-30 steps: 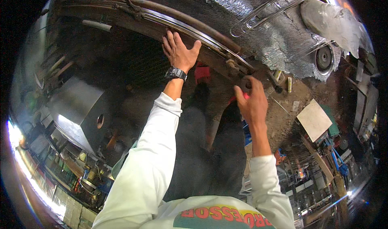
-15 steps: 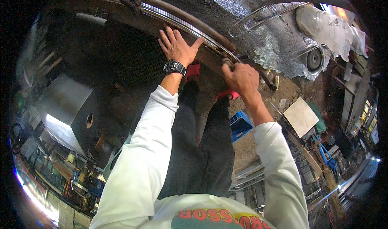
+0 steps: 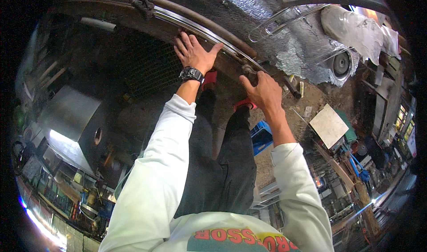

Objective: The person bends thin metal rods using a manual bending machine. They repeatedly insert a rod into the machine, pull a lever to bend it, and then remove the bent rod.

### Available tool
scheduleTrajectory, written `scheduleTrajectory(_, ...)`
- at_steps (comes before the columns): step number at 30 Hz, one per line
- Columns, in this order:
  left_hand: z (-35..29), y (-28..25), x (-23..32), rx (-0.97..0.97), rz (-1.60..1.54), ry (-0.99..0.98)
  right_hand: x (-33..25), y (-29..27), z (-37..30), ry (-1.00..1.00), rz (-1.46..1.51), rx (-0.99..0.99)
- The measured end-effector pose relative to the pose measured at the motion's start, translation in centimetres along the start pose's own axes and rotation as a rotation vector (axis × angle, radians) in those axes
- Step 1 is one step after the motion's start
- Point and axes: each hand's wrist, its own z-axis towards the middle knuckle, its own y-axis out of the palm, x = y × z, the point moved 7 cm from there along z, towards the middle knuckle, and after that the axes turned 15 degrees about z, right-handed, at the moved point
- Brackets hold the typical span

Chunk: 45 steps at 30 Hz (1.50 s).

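Note:
A bundle of thin shiny metal rods (image 3: pixel 195 25) runs along a long brown bar in front of me. My left hand (image 3: pixel 195 54) lies against the near edge of the bar with its fingers spread. It holds nothing, and a black watch (image 3: pixel 192 74) is on that wrist. Over by the right end of the rods is my right hand (image 3: pixel 266 92). Its thumb stands apart from the bent fingers, with nothing visible between them; the fingertips are partly hidden. Just beyond the thumb sits a small rounded knob-like piece (image 3: pixel 247 68). A dark clamp-like fitting (image 3: pixel 143 6) crosses the rods farther left.
Crinkled silver foil sheeting (image 3: pixel 293 56) covers the surface beyond, carrying bent metal rods, a round disc (image 3: pixel 342 64) and a plastic-wrapped bundle (image 3: pixel 353 29). A blue crate (image 3: pixel 261 138) stands by my legs. A pale square board (image 3: pixel 329 125) is at right, a metal box (image 3: pixel 71 123) at left.
My right hand has shifted slightly left and toward me, and its thumb has moved away from the knob-like piece. My left hand stays at nearly the same spot, fingers still spread.

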Motion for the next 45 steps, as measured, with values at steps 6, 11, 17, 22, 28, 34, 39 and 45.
scheduleTrajectory(6, -0.2, -0.6, 1.2, -0.063, -0.013, 0.014, 0.5, -0.4, 0.9, 0.27, -0.046, -0.238)
scheduleTrajectory(11, -0.2, -0.1, 1.5, -0.13, -0.066, 0.003, 1.3, -0.1, -0.5, 0.431, 0.134, -0.117)
scheduleTrajectory(17, 0.4, 0.1, -0.6, -0.052, -0.011, -0.004, 1.4, -8.2, 0.6, -0.013, 0.248, -0.146)
scheduleTrajectory(22, 1.1, -0.6, 1.6, -0.053, -0.091, 0.047, 14.5, -9.1, 0.5, 0.183, 0.728, -0.344)
scheduleTrajectory(28, 2.6, 0.2, -0.2, 0.009, -0.064, 0.083, 14.8, -4.5, -3.8, -0.052, 1.173, 0.164)
scheduleTrajectory(34, 2.7, 0.5, -0.3, 0.031, -0.119, 0.094, 16.8, -3.4, -5.2, -0.106, 1.344, 0.426)
scheduleTrajectory(39, 2.8, 0.6, -0.6, 0.079, -0.151, 0.167, 18.3, -2.3, -9.8, -0.129, 1.36, 0.67)
scheduleTrajectory(45, 2.4, 1.6, -0.2, 0.24, -0.191, 0.219, 15.5, 3.4, -16.3, 0.235, 1.482, 1.283)
